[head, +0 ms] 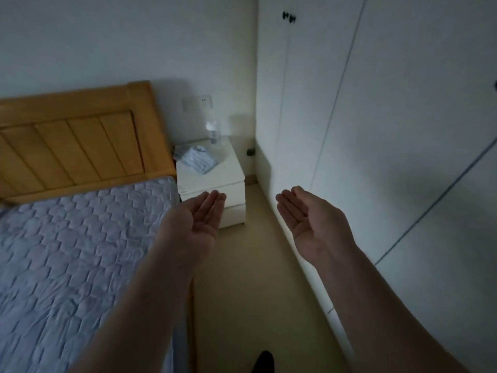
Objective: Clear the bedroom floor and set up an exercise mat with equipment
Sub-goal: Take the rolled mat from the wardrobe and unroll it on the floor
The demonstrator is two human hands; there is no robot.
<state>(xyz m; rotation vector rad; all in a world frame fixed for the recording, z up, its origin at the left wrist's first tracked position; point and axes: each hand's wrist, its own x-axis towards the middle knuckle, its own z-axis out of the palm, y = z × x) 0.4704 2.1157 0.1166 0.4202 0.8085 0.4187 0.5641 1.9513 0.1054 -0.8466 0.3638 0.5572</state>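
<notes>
Dim, bluish-grey light throughout; the brightest patch lies far off, around the clear bottle (213, 131), which glints. The headboard (75, 141) casts a soft shadow rightward on the far wall. Wide-angle distortion bows the wardrobe (390, 130) seams at right. Detail is soft and grainy, the near forearms slightly smeared

Narrow floor aisle (242, 292) (nightstand (228, 172) beyond)
</notes>
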